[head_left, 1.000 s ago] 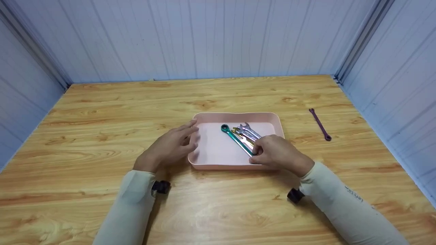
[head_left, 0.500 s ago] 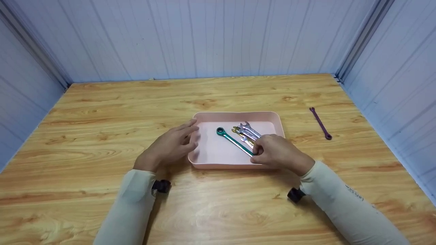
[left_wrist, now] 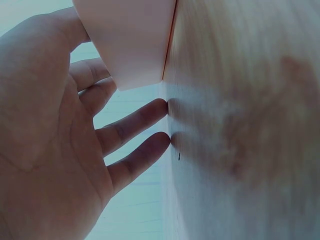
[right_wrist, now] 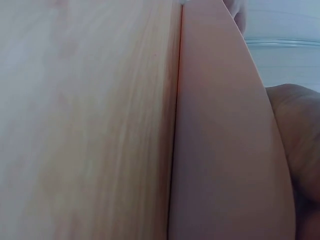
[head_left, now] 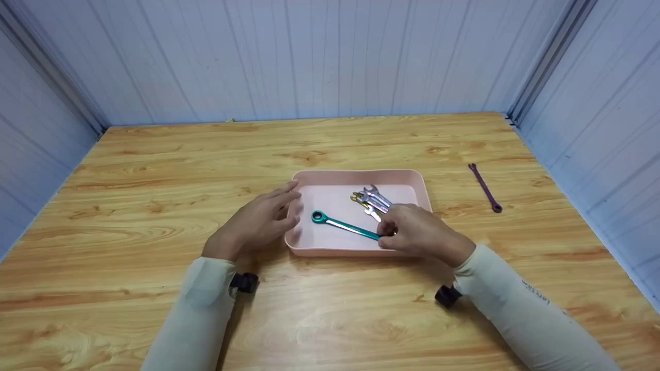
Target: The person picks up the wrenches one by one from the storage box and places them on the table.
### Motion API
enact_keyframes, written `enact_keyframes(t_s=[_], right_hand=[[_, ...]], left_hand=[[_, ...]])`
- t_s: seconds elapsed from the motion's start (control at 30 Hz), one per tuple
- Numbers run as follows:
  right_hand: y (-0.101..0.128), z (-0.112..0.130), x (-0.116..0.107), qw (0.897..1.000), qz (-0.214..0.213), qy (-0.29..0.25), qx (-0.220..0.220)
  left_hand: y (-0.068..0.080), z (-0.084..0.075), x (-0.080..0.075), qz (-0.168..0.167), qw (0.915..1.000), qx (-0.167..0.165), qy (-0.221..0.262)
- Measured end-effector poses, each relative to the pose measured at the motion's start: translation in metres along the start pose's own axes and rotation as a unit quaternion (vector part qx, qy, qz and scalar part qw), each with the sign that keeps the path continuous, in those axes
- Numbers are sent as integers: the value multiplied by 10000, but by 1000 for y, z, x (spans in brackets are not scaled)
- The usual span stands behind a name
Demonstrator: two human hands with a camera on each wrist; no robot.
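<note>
A green ratchet wrench (head_left: pixel 346 228) lies at a slant in the pink tray (head_left: pixel 319 242), its ring end toward the left. My right hand (head_left: pixel 420 232) reaches over the tray's near right side and pinches the wrench's other end, which the fingers hide. Beyond that hand, several silver and gold wrenches (head_left: pixel 379 199) lie bunched together, partly covered. At the tray's left end rests my left hand (head_left: pixel 260 222), fingers loosely spread. In the left wrist view, two of its fingertips (left_wrist: pixel 161 107) reach down to the tabletop while the thumb and other fingers meet the tray wall (left_wrist: pixel 127 40).
A purple wrench (head_left: pixel 484 188) lies by itself on the wooden table (head_left: pixel 170 175), to the right of the tray. White panel walls (head_left: pixel 319 62) stand behind the table and at both sides. The tray's outer wall (right_wrist: pixel 225 125) fills much of the right wrist view.
The green wrench's ring end has swung left and toward the near side, away from the bunched wrenches. My right hand keeps its pinch with barely any shift; the left hand stays put.
</note>
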State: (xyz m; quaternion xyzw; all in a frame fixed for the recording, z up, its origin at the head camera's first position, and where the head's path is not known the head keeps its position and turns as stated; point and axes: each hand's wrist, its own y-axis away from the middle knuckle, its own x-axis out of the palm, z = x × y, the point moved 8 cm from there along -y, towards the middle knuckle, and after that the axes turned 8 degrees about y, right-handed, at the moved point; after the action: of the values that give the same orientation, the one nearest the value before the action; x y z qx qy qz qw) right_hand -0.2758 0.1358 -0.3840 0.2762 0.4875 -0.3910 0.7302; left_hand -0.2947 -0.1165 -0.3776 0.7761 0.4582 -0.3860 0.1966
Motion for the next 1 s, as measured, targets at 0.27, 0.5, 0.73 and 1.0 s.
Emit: enact_keyframes(t_s=[0.27,0.5,0.73,1.0], right_hand=[[1,2,0,9999,15,0,-120],[0,2,2,9999,42,-71,-123],[2,1,1,9998,74,189,33],[0,-1,2,9989,262,326,232]], left_hand=[[1,0,0,12,9999,-115,-22],[2,1,1,41,9998,-165,-42],[1,1,1,15,9999,-149,60],[0,1,1,47,9998,-187,-36]])
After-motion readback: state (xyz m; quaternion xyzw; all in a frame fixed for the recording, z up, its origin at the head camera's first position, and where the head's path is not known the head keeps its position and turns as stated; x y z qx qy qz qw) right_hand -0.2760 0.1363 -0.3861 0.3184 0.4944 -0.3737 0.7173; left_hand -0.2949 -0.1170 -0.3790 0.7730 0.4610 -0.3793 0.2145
